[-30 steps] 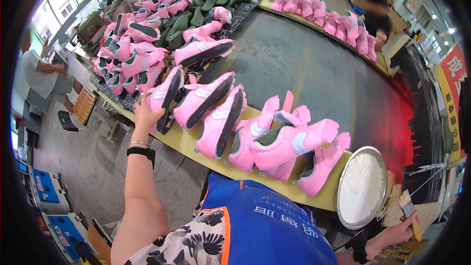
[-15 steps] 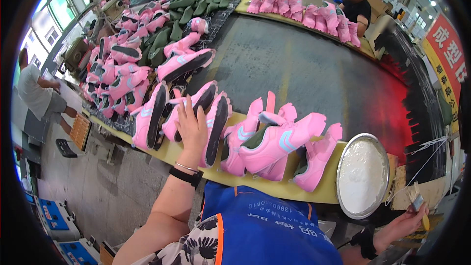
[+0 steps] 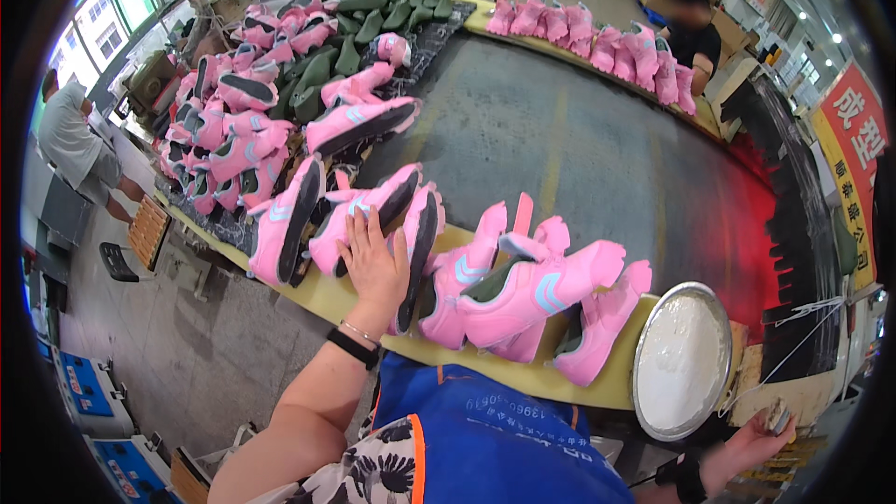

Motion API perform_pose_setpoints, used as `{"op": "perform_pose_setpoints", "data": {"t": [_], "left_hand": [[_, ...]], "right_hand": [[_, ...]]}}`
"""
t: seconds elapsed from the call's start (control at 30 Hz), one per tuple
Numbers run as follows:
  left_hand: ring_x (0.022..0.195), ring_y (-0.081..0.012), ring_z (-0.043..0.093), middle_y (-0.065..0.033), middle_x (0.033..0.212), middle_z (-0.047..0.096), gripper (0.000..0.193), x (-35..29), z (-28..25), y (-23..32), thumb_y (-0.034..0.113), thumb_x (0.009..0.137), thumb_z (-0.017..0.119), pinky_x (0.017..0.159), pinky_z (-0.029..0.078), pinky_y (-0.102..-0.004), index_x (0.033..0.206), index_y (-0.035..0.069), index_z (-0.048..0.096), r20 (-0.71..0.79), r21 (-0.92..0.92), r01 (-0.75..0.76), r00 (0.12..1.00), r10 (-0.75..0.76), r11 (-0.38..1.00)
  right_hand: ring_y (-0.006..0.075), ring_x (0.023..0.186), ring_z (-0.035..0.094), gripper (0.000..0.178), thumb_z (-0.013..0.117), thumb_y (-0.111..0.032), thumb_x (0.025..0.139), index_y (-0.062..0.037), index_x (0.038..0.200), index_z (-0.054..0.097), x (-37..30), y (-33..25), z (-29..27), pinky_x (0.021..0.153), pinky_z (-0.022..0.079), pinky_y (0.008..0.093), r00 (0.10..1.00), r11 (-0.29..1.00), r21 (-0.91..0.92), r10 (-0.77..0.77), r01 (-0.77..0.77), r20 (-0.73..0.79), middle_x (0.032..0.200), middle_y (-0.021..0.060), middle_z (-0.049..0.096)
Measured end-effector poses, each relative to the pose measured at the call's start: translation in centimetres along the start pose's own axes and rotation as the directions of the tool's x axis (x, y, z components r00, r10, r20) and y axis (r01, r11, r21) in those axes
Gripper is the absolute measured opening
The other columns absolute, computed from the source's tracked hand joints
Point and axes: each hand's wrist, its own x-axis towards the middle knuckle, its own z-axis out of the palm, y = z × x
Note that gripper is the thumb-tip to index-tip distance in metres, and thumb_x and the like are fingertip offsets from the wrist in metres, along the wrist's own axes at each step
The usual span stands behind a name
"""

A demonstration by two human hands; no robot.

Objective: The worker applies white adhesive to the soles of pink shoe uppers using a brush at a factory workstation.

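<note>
My left hand (image 3: 378, 266) lies with fingers extended against a pink shoe upper (image 3: 341, 231) that has pale blue stripes and a dark underside. Close by its thumb side leans another pink shoe upper (image 3: 425, 229), its dark bottom turned outward. At the lower right my right hand (image 3: 747, 448) grips a brush (image 3: 775, 420), mostly hidden by the fingers. Between the hands, several pink uppers (image 3: 551, 294) stand along the yellow edge strip (image 3: 597, 390). An oval metal basin (image 3: 641, 383) of white paste or liquid sits to the left of the brush.
A large pile of pink uppers (image 3: 247, 145) and dark green shoe lasts (image 3: 317, 75) covers the left side. Across the dark belt (image 3: 495, 112), more uppers (image 3: 560, 23) line the far strip. One person (image 3: 695, 28) sits there; others stand at far left.
My left hand has come down onto the striped shoe, which now leans further right. The brush in my right hand has dropped lower and turned, and the view has shifted slightly.
</note>
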Motion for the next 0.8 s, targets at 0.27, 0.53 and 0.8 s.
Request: {"op": "perform_pose_setpoints", "data": {"t": [0.27,0.53,0.8], "left_hand": [[0.138,-0.0425,0.038,-0.0269,0.145,0.044,0.07,2.2,-1.8,-1.8,0.038,0.091,0.061,0.114,0.027,-0.0572,0.146,0.0,0.041,-0.061,-0.072,-0.035,0.998,0.031,0.997],[0.115,-0.042,0.056,-0.0233,0.126,0.056,0.089,4.6,-3.4,-7.4,0.038,0.072,0.08,0.097,0.047,-0.0512,0.147,0.013,0.041,0.148,0.186,-0.101,0.986,0.073,0.977],[0.109,-0.0422,0.055,-0.0248,0.123,0.052,0.091,1.4,-3.7,-5.5,0.042,0.078,0.078,0.091,0.047,-0.051,0.151,0.012,0.034,0.094,0.332,0.18,0.97,-0.222,0.926]], "right_hand": [[0.0147,0.07,0.058,0.02,0.064,-0.026,0.096,-0.0084,0.106,0.064,1.9,2.2,-3.5,0.063,0.047,0.0266,0.981,0.986,0.08,0.154,-0.145,-0.115,0.091,0.003,0.065],[0.0194,0.076,0.055,0.03,0.066,-0.025,0.095,-0.0014,0.112,0.056,-2.0,0.2,-1.6,0.071,0.046,0.0345,0.967,0.956,-0.227,-0.136,0.185,0.215,0.092,0.0089,0.06],[0.0194,0.07,0.056,0.021,0.059,-0.024,0.091,-0.0074,0.079,0.058,-2.2,-1.1,-2.0,0.072,0.05,0.0353,0.959,0.951,0.159,0.24,-0.264,0.153,0.076,0.0052,0.057]]}}
